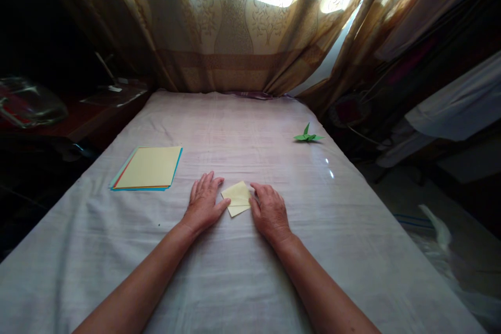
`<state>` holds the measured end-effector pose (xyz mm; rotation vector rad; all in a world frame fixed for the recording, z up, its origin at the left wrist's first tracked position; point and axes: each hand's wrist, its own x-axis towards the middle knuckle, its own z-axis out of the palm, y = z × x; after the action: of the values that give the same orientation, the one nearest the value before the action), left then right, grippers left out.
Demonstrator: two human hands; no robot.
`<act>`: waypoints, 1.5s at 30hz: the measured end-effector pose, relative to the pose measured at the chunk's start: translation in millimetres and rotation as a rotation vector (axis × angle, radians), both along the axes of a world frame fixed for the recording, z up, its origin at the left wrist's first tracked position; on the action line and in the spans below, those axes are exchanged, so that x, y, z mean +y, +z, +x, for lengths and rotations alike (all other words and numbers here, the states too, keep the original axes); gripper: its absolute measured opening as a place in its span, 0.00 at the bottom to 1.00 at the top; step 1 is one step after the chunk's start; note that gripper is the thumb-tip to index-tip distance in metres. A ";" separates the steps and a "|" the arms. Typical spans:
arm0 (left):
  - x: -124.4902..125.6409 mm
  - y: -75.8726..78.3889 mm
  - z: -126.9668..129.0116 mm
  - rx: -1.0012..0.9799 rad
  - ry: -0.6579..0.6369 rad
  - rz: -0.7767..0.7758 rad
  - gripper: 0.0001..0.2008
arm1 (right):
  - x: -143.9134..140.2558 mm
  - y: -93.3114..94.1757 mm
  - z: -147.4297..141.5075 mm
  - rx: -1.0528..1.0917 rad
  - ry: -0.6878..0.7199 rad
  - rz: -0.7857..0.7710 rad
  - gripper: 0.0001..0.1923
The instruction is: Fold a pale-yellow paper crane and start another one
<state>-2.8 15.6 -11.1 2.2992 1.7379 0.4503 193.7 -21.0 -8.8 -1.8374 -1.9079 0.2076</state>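
A small folded piece of pale yellow paper (239,194) lies on the cloth between my two hands, with a fold line running across its lower part. On its left, my left hand (204,199) rests with the fingers spread and the thumb tip touching the paper's edge. At the right corner sits my right hand (270,211), its fingers slightly bent, thumb and index finger apart and both by the paper's edge. Neither hand grips the paper.
A stack of square coloured papers (152,168), yellow on top, lies to the left. Toward the far right edge stands a green folded paper figure (308,134). The white cloth (219,130) covers the table, and a curtain (235,36) hangs behind it.
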 end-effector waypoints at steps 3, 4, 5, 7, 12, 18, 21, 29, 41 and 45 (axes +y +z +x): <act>-1.7 2.6 4.9 -0.021 0.013 0.029 0.21 | 17.3 7.5 4.6 0.011 0.079 -0.037 0.26; -3.0 4.0 6.3 -0.025 0.011 0.041 0.19 | 24.9 11.0 5.7 0.012 0.115 -0.044 0.27; -4.7 5.6 7.3 -0.027 0.005 0.054 0.18 | 32.6 14.7 6.5 0.001 0.168 -0.059 0.26; -10.0 9.1 8.4 -0.028 -0.016 0.092 0.15 | 46.9 21.2 6.8 -0.017 0.289 -0.113 0.22; -30.9 16.8 9.2 -0.037 -0.106 0.203 0.12 | 60.3 27.6 7.1 -0.021 0.328 -0.159 0.10; -39.9 18.8 7.9 -0.014 -0.140 0.254 0.13 | 33.4 25.5 21.3 0.028 0.262 -0.164 0.09; -35.5 17.3 5.7 -0.008 -0.137 0.228 0.12 | 13.8 24.7 25.9 0.067 0.253 -0.157 0.08; -31.5 10.4 5.2 -0.070 -0.179 0.168 0.15 | -7.6 22.6 21.4 0.157 0.180 -0.122 0.06; -30.3 4.2 3.5 -0.107 -0.310 0.151 0.18 | -13.5 18.2 22.0 0.212 0.164 -0.113 0.07; -28.2 2.7 4.1 -0.140 -0.298 0.184 0.17 | -12.2 18.6 21.2 0.183 0.151 -0.150 0.10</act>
<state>1.3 -12.5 -8.4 2.5292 1.3093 0.7168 214.9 -33.1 9.7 -1.7014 -1.9469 0.5638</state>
